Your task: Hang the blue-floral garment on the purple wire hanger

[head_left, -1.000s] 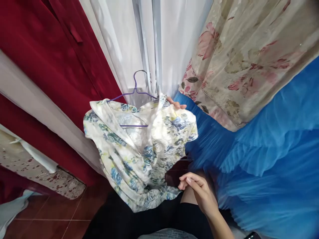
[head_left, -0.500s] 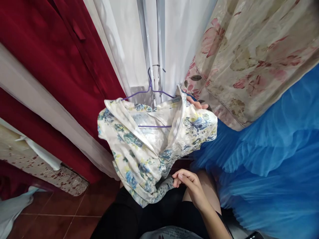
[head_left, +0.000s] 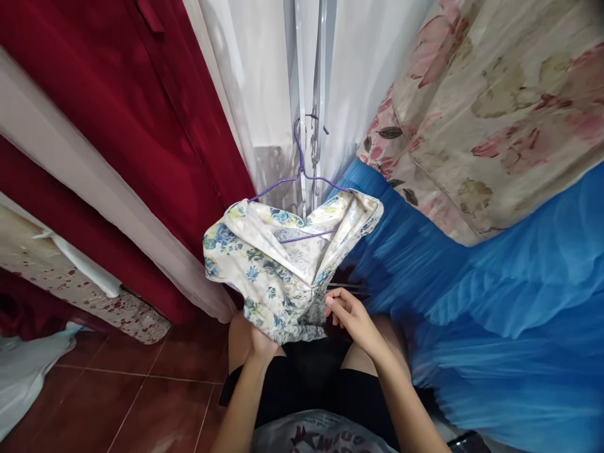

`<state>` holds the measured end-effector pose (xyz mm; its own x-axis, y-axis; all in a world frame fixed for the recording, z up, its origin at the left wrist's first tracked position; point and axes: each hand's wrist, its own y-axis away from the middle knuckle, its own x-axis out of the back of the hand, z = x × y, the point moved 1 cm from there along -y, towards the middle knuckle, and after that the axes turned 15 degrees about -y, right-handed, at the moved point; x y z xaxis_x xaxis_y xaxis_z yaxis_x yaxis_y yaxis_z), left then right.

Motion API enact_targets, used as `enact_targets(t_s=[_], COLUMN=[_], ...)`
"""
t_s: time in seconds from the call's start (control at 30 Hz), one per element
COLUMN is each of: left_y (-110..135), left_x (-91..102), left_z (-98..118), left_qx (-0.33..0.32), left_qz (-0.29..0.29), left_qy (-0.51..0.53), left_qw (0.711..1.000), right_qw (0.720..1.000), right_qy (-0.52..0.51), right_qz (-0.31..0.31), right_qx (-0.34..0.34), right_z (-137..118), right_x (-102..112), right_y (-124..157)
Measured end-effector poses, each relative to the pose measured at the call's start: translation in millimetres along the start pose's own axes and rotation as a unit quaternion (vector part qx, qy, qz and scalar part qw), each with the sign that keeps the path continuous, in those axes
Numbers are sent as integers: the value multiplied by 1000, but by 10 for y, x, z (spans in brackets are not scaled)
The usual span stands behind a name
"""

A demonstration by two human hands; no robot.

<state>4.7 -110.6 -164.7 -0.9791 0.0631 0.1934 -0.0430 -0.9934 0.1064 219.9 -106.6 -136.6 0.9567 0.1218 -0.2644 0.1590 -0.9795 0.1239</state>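
Note:
A white blouse (head_left: 278, 283) with blue and yellow flowers hangs in front of me on a purple wire hanger (head_left: 301, 167), its wide neckline facing up. My left hand (head_left: 263, 345) grips the blouse at its lower left edge, its fingers partly hidden by the fabric. Beside the gathered right side of the blouse is my right hand (head_left: 350, 318), fingers curled and thumb close to the index finger. Whatever it pinches there, if anything, is too small to make out.
White strips (head_left: 302, 82) hang behind the hanger's hook. Dark red cloth (head_left: 155, 119) hangs at left, pink floral fabric (head_left: 509, 126) at upper right, and a blue ruffled garment (head_left: 514, 321) below that. Red tiles (head_left: 155, 402) cover the floor. A dark object (head_left: 469, 442) lies at bottom right.
My left hand, whose fingers showed at the blouse's right shoulder, now holds its lower left edge. The right shoulder has dropped inward. My right hand has moved slightly up, and the view has shifted.

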Motion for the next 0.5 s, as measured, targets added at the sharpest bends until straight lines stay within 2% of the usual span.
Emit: enact_targets(t_s=[0.1,0.23,0.37,0.43,0.5], left_y=[183,185,28,-33,-64], left_x=[84,129,148,94,-22], left_z=[-111,-28,53,65,73], left_qx=[29,17,-7,-11,-19], left_qz=[76,94,180,181,143], left_qy=[100,10,-32,-24,16], left_qw=[992,995,983,983,989], right_qw=[998,995,998,998,997], right_qy=[56,69,35,42,45], right_qz=[-17,-5,-18,-40,-59], right_qx=[31,73,53,30,25], right_z=[31,32,5,-13,-27], right_x=[-152,-372,-350,-310,-297], right_y=[-150,-211,-121,-91,-90])
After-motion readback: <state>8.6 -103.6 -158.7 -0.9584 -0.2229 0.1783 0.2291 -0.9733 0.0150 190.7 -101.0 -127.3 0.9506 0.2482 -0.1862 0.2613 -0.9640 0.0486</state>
